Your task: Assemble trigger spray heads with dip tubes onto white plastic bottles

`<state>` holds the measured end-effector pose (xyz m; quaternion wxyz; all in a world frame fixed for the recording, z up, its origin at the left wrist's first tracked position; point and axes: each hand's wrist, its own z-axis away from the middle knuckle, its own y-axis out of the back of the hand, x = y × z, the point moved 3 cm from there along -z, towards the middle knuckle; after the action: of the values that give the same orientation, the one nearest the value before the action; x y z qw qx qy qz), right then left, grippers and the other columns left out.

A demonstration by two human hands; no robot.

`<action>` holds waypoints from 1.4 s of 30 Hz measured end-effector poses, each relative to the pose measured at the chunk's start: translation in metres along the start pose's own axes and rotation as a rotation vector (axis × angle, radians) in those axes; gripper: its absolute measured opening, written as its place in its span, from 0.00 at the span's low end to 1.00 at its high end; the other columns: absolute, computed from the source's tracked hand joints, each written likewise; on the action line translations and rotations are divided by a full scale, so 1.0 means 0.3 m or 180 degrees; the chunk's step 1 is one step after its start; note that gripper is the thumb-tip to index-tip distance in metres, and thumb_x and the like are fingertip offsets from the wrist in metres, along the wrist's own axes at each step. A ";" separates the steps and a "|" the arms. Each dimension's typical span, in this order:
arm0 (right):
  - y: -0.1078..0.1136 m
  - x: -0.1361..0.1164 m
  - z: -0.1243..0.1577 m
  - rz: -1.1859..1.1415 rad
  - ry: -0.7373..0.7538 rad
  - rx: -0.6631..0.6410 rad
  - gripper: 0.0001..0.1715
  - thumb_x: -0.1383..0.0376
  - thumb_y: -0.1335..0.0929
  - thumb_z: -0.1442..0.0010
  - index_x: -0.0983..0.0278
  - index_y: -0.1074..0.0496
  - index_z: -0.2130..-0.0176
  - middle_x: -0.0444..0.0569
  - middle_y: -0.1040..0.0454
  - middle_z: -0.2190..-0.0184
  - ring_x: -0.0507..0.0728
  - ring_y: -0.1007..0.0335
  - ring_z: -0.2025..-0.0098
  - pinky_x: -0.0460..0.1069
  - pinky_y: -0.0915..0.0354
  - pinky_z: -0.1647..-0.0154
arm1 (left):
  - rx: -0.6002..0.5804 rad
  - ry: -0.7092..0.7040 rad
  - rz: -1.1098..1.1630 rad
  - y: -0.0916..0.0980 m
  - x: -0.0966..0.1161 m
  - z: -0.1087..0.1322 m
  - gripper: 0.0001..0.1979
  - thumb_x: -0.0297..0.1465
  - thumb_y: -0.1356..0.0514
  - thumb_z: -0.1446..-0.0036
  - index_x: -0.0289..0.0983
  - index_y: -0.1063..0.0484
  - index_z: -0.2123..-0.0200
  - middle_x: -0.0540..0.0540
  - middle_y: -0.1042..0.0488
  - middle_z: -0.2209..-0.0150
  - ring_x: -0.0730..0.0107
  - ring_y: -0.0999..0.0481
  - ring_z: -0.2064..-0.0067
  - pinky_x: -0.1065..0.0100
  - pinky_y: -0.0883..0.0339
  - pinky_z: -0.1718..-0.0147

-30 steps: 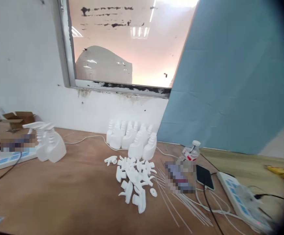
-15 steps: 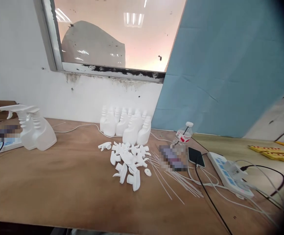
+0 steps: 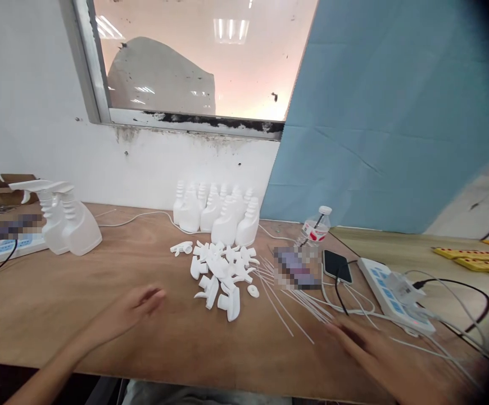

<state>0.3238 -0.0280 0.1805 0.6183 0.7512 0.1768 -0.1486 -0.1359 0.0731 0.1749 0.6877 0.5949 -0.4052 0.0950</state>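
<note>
My left hand (image 3: 139, 306) hovers over the left-centre of the table, slightly blurred, fingers loosely bent and nothing in them. To its right lies a heap of white trigger spray heads (image 3: 219, 270), with a small white ring (image 3: 253, 291) beside it. My right hand (image 3: 360, 340) is over the right side of the table, fingers apart and empty, though smeared by motion. Its fingertips are near the ends of several thin white tubes (image 3: 307, 304). Behind the heap, white bottles without heads (image 3: 225, 222) stand grouped against the wall.
At the left stand two white bottles with spray heads fitted (image 3: 78, 228), near a power strip (image 3: 29, 243) and a cardboard box (image 3: 12, 194). To the right are a water bottle (image 3: 315, 228), a phone (image 3: 337, 266), another power strip (image 3: 390, 295), cables and yellow strips (image 3: 476, 256).
Both my hands have come into view over the table, one from each side of the near edge. The view has shifted slightly. The bottles and spray heads lie as before.
</note>
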 end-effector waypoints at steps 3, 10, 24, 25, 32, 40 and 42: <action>-0.086 -0.107 -0.216 -0.0276 0.0469 -0.0547 0.14 0.55 0.38 0.36 0.59 0.28 0.64 0.48 0.25 0.66 0.57 0.30 0.65 0.51 0.34 0.64 | 0.0105 -0.0289 -0.0451 -0.127 0.074 -0.242 0.20 0.47 0.50 0.38 0.37 0.28 0.62 0.49 0.26 0.72 0.68 0.29 0.71 0.70 0.40 0.71; -0.235 -0.190 -0.474 -0.0744 0.0763 -0.1661 0.21 0.58 0.28 0.49 0.62 0.33 0.57 0.44 0.29 0.68 0.55 0.33 0.66 0.49 0.38 0.63 | 0.0366 -0.0340 -0.0555 -0.274 0.077 -0.386 0.16 0.44 0.41 0.45 0.36 0.32 0.72 0.51 0.31 0.78 0.70 0.34 0.75 0.69 0.48 0.76; -0.268 -0.124 -0.483 -0.1067 0.1079 -0.1238 0.15 0.56 0.30 0.45 0.63 0.25 0.61 0.49 0.27 0.60 0.56 0.32 0.61 0.50 0.36 0.59 | 0.0507 -0.1866 -0.0067 -0.261 0.057 -0.348 0.09 0.34 0.48 0.36 0.37 0.30 0.62 0.42 0.33 0.50 0.65 0.30 0.51 0.64 0.35 0.50; -0.261 -0.123 -0.484 -0.1100 0.1036 -0.1145 0.16 0.54 0.30 0.45 0.62 0.26 0.60 0.49 0.27 0.59 0.56 0.32 0.60 0.50 0.36 0.58 | 0.0459 -0.1865 -0.0033 -0.271 0.053 -0.347 0.09 0.34 0.48 0.35 0.37 0.30 0.61 0.42 0.33 0.50 0.66 0.30 0.51 0.64 0.35 0.50; -0.271 -0.253 -0.481 -0.1762 0.0968 -0.0241 0.18 0.53 0.30 0.44 0.63 0.26 0.60 0.51 0.27 0.58 0.56 0.31 0.59 0.50 0.33 0.59 | 0.0286 -0.1700 0.0116 -0.311 0.042 -0.351 0.09 0.37 0.44 0.38 0.39 0.30 0.59 0.44 0.27 0.54 0.64 0.29 0.52 0.63 0.35 0.52; -0.298 -0.329 -0.470 -0.1349 0.1569 -0.0302 0.15 0.54 0.31 0.42 0.63 0.26 0.61 0.49 0.27 0.65 0.53 0.34 0.69 0.50 0.36 0.63 | 0.0180 -0.1200 0.0466 -0.293 0.041 -0.351 0.18 0.39 0.37 0.46 0.37 0.33 0.56 0.47 0.27 0.58 0.66 0.28 0.59 0.67 0.34 0.59; -0.278 -0.265 -0.473 -0.1203 0.1379 -0.0407 0.16 0.54 0.31 0.42 0.64 0.26 0.61 0.49 0.27 0.66 0.54 0.34 0.68 0.50 0.36 0.64 | 0.0167 -0.1303 0.0493 -0.290 0.044 -0.352 0.18 0.39 0.37 0.46 0.37 0.33 0.55 0.45 0.27 0.56 0.66 0.28 0.58 0.66 0.34 0.59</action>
<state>0.2160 0.1193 0.1696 0.5737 0.6787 0.4504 -0.0859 -0.0271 0.1392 0.1230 0.5660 0.5865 -0.5784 0.0353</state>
